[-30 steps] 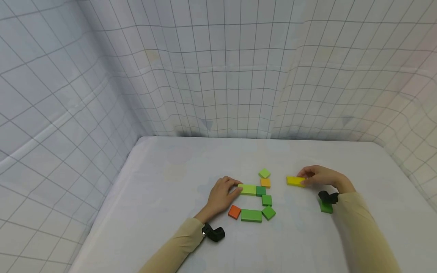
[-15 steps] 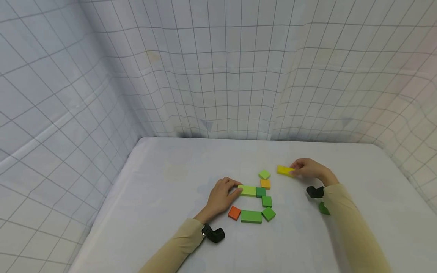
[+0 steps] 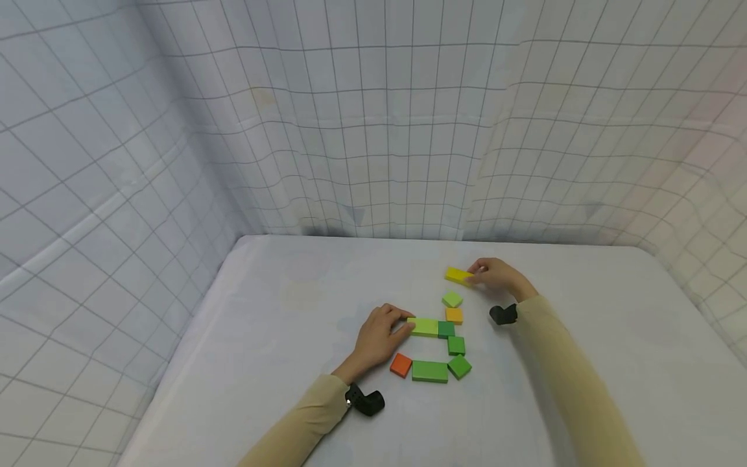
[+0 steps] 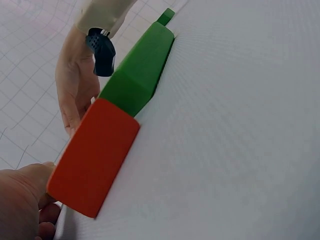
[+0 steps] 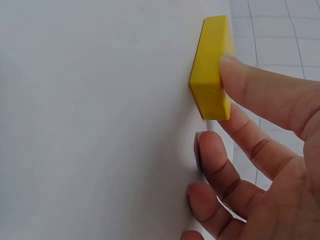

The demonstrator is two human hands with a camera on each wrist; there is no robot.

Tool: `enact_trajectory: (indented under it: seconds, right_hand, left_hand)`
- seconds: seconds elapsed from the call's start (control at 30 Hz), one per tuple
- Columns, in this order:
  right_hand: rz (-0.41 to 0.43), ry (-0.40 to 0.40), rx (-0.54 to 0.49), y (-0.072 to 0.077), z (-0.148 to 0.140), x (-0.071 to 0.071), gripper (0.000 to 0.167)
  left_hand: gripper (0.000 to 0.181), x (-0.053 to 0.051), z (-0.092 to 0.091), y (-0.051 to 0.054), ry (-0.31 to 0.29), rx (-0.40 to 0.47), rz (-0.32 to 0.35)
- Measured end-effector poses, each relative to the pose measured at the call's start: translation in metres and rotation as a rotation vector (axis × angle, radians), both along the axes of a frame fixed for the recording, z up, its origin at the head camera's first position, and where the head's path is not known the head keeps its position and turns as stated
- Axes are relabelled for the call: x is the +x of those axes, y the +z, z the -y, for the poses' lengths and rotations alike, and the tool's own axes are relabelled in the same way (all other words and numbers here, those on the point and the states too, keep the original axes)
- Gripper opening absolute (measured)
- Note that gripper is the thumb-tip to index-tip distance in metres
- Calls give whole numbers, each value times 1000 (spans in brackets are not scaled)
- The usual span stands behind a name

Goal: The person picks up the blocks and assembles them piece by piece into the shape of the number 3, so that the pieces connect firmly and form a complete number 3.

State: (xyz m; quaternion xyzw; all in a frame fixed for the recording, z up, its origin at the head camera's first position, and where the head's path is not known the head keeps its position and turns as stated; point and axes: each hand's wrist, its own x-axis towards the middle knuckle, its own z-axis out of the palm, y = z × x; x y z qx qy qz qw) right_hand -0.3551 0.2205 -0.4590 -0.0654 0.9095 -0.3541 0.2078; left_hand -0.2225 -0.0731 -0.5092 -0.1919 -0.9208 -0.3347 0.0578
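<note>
My right hand (image 3: pixel 496 275) pinches the right end of a yellow rectangular block (image 3: pixel 458 275) between thumb and fingers, at the far side of the row. The right wrist view shows the thumb (image 5: pixel 250 82) on the block's side, the other fingers curled below. My left hand (image 3: pixel 378 334) holds the left end of a lime-green rectangular block (image 3: pixel 424 327), thumb on the near side and index finger on the far side. A dark green square block (image 3: pixel 446 329) adjoins its right end. In the left wrist view an orange-red block (image 4: pixel 95 157) hides much of the left fingers.
An amber square block (image 3: pixel 453 316) and a light green tilted one (image 3: pixel 452 299) lie beyond the dark green block. Nearer are a green square (image 3: pixel 456 346), a turned green square (image 3: pixel 460 367) and a long green block (image 3: pixel 430 371). Gridded white cloth (image 3: pixel 373 149) walls the white table (image 3: pixel 280 324).
My right hand has carried the yellow block left and away from me, from right of the row to beyond its far end. The left hand has stayed in place.
</note>
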Motion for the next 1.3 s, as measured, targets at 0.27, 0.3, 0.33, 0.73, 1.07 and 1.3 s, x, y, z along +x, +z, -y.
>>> enact_trajectory:
  seconds: [0.27,0.3,0.33,0.73,1.07,1.3]
  right_hand:
    - [46,16,2,3,22,-10,26]
    - [49,20,1,4,25,-11,26]
    - [52,25,-6,4,27,-12,25]
    - [104,49,-74,4,49,-11,23]
    - [121,62,-90,-3,47,-8,24]
    - [122,43,-83,-6,46,-4,27]
  left_hand:
    - [28,0,-1,0,-1,2,-2]
    - [28,0,-1,0,1,1,-2]
    - [28,0,-1,0,2,0,-2]
    - [27,-1,-2,-1,1,2,-9]
    - [27,0,-1,0,6,-2,-1]
    - [27,0,-2,1,17,-6,7]
